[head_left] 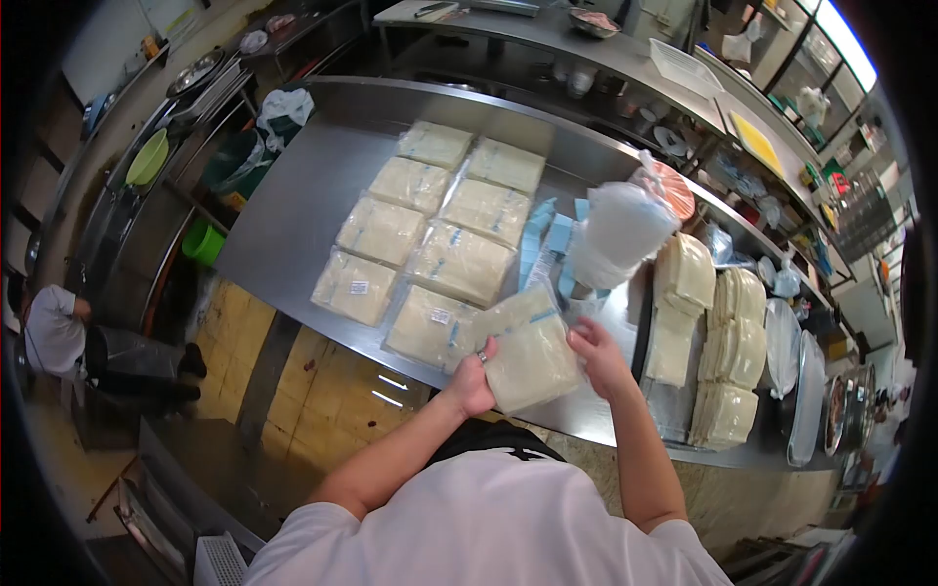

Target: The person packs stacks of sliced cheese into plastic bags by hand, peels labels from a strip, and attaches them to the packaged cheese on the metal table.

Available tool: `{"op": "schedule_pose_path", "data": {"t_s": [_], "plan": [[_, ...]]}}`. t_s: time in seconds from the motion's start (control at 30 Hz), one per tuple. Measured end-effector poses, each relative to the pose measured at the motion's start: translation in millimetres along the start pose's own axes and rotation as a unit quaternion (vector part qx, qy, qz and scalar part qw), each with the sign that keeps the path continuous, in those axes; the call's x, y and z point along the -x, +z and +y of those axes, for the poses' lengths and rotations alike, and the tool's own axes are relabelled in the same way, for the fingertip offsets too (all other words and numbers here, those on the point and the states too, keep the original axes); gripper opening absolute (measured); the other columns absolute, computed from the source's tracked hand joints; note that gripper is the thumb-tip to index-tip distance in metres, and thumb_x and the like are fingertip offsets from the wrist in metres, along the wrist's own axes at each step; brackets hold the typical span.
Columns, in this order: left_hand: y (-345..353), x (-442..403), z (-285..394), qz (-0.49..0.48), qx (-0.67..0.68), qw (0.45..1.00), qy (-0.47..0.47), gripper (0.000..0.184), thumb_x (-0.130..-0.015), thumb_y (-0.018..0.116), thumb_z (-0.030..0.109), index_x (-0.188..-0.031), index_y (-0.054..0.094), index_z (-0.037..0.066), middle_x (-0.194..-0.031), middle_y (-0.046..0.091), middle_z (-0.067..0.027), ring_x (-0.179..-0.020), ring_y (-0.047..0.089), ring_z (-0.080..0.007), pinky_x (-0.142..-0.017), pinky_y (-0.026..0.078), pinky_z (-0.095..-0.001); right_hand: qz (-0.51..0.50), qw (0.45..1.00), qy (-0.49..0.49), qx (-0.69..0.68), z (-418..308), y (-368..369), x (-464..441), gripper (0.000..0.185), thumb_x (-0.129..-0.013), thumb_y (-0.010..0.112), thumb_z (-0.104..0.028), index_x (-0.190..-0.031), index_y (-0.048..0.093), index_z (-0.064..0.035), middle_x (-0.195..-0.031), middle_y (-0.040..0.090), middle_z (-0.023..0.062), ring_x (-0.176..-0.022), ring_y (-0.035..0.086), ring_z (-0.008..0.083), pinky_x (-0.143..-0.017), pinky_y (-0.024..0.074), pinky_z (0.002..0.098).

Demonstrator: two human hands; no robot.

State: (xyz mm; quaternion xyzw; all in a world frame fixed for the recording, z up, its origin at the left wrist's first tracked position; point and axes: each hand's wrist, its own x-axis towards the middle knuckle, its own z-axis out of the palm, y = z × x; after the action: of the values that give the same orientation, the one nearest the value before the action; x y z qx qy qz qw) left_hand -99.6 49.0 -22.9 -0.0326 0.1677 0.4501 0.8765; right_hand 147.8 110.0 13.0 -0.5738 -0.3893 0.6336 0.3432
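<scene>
Between my hands is a clear plastic packet of pale, square wrappers (528, 350), like dough sheets, with blue print near its top edge. My left hand (475, 379) grips its lower left side, a ring on one finger. My right hand (598, 354) pinches the right side, where loose plastic film shows. The packet is tilted above the table's front edge. Left of it, similar bagged packets (464, 262) lie in two columns, some with white labels. Beyond my right hand stands a thick bundle of clear plastic bags (622, 234), beside blue printed strips (547, 244).
Unbagged stacks of pale sheets (730, 352) sit on the right of the steel table (283, 210). Clear-lidded trays (806, 400) stand past them. A green bin (202, 239) is beyond the left edge. Another person (59, 332) is at far left. Shelves (625, 54) run behind.
</scene>
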Motion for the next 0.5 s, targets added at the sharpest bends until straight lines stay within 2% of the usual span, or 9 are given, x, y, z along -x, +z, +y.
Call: {"op": "schedule_pose_path", "data": {"t_s": [0.03, 0.1, 0.17, 0.27, 0.3, 0.37, 0.47, 0.5], "plan": [[2.0, 6.4, 9.8, -0.013, 0.029, 0.999, 0.029, 0.065, -0.105, 0.051, 0.048, -0.152, 0.042, 0.003, -0.149, 0.054, -0.0161, -0.139, 0.05, -0.0348, -0.12, 0.035, -0.0533, -0.069, 0.994, 0.04, -0.073, 2.8, 12.4, 5.2, 0.064, -0.093, 0.077, -0.024, -0.144, 0.048, 0.0037, -0.132, 0.064, 0.0165, -0.111, 0.067, 0.0271, -0.09, 0.0556, 0.0384], [-6.3, 17.6, 29.7, -0.038, 0.066, 0.995, 0.071, 0.062, -0.104, 0.054, 0.043, -0.151, 0.044, 0.004, -0.148, 0.055, -0.0156, -0.139, 0.05, -0.0343, -0.12, 0.035, -0.0528, -0.198, 0.947, 0.126, -0.219, 6.2, 43.3, 19.5, 0.066, -0.092, 0.078, -0.025, -0.142, 0.049, 0.0072, -0.132, 0.065, 0.0177, -0.113, 0.067, 0.029, -0.093, 0.0548, 0.042], [-20.8, 32.0, 54.3, -0.066, 0.077, 0.991, 0.092, 0.058, -0.104, 0.056, 0.038, -0.15, 0.045, 0.004, -0.148, 0.055, -0.0153, -0.138, 0.051, -0.0338, -0.119, 0.035, -0.0518, -0.156, 0.965, 0.114, -0.177, 1.5, 89.6, 16.9, 0.059, -0.092, 0.078, -0.022, -0.136, 0.054, 0.0088, -0.126, 0.068, 0.0154, -0.104, 0.069, 0.0248, -0.088, 0.0549, 0.0374], [-42.9, 63.4, 97.1, 0.049, -0.012, 0.985, 0.165, 0.048, -0.102, 0.06, 0.024, -0.144, 0.051, 0.003, -0.141, 0.06, -0.0135, -0.13, 0.058, -0.0308, -0.113, 0.044, -0.0496, -0.151, 0.982, 0.087, -0.076, 11.8, 125.9, -12.1, 0.047, -0.091, 0.078, -0.017, -0.127, 0.062, 0.0079, -0.113, 0.071, 0.0118, -0.093, 0.069, 0.0186, -0.078, 0.054, 0.0325], [-49.7, 72.6, 109.3, 0.116, -0.073, 0.972, 0.192, 0.043, -0.101, 0.063, 0.021, -0.139, 0.056, 0.002, -0.133, 0.064, -0.0123, -0.122, 0.061, -0.0274, -0.107, 0.047, -0.0456, -0.158, 0.984, 0.075, -0.037, 16.8, 134.3, -24.1, 0.042, -0.091, 0.078, -0.016, -0.124, 0.064, 0.0071, -0.108, 0.073, 0.0107, -0.09, 0.068, 0.0166, -0.075, 0.0535, 0.0312], [-63.3, 87.7, 129.0, 0.244, -0.194, 0.92, 0.239, 0.033, -0.099, 0.067, 0.014, -0.128, 0.065, 0.001, -0.117, 0.071, -0.01, -0.106, 0.068, -0.0207, -0.094, 0.054, -0.0376, -0.123, 0.989, 0.074, 0.026, 13.9, 160.6, -40.2, 0.032, -0.091, 0.078, -0.014, -0.115, 0.066, 0.0022, -0.099, 0.071, 0.0084, -0.084, 0.068, 0.0145, -0.069, 0.0526, 0.0303], [-125.4, 79.7, 147.0, 0.357, -0.468, 0.783, 0.203, 0.018, -0.095, 0.074, 0.009, -0.109, 0.073, -0.001, -0.092, 0.073, -0.0051, -0.08, 0.064, -0.0104, -0.072, 0.051, -0.0279, -0.081, 0.989, 0.083, 0.094, 55.1, 168.3, -74.9, 0.022, -0.089, 0.078, -0.011, -0.103, 0.065, -0.0008, -0.087, 0.068, 0.0056, -0.072, 0.063, 0.0119, -0.059, 0.0495, 0.0285], [-125.4, 77.8, 150.0, 0.357, -0.481, 0.771, 0.215, 0.017, -0.094, 0.074, 0.01, -0.106, 0.074, -0.002, -0.088, 0.072, -0.0041, -0.077, 0.062, -0.0091, -0.069, 0.049, -0.0276, -0.069, 0.988, 0.084, 0.112, 57.7, 172.6, -81.7, 0.02, -0.089, 0.079, -0.01, -0.099, 0.064, -0.0011, -0.084, 0.067, 0.0048, -0.068, 0.061, 0.0111, -0.056, 0.0482, 0.0279]]}}
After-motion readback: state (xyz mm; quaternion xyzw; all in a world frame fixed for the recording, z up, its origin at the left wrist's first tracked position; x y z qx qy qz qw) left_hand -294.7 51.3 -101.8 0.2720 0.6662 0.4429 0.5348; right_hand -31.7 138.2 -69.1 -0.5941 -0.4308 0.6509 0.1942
